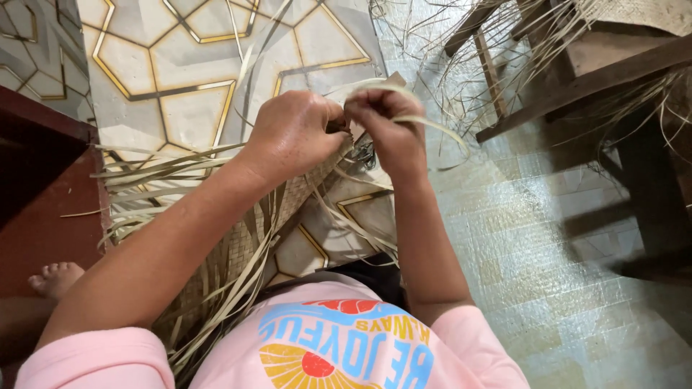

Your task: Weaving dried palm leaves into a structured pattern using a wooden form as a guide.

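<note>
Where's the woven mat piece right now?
In the head view the woven mat piece lies left of centre, running from under the left hand down toward the lap, with loose leaf strips fanning off its left edge over the patterned floor.

Left hand [292, 133] covers woven mat [238, 245] corner; fingertips and pinched strip end unseen. Right hand [386, 126] fingertips curled out of sight. Wooden bench [577, 79] cut off by top edge. Foot [56, 277] half out at left.
</note>
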